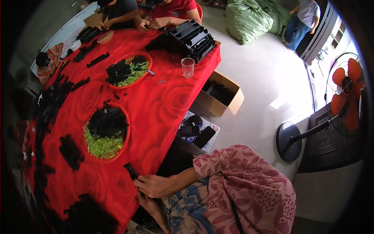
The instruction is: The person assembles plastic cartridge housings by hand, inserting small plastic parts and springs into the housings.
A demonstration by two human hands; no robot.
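At the near table edge, my right hand (154, 186) is closed, its fingers pressed at the lower end of a short black plastic piece (131, 171) that sticks up past them. Just below, my left hand (149, 202) is close against the right, its fingers mostly hidden, so its grip cannot be made out. Ahead of both hands is a red-rimmed bowl (127, 134) with black strips (107, 121) on one side and small yellow-green tube-like pieces (102, 147) on the other. More black strips (71, 152) lie in a heap left of the bowl.
A red cloth (156, 117) covers the table. Farther off are a second bowl (150, 70), a clear cup (187, 68) and a stack of black trays (193, 39). Beside the table stand a cardboard box (230, 103) and a fan (288, 140). Other people work at the far end.
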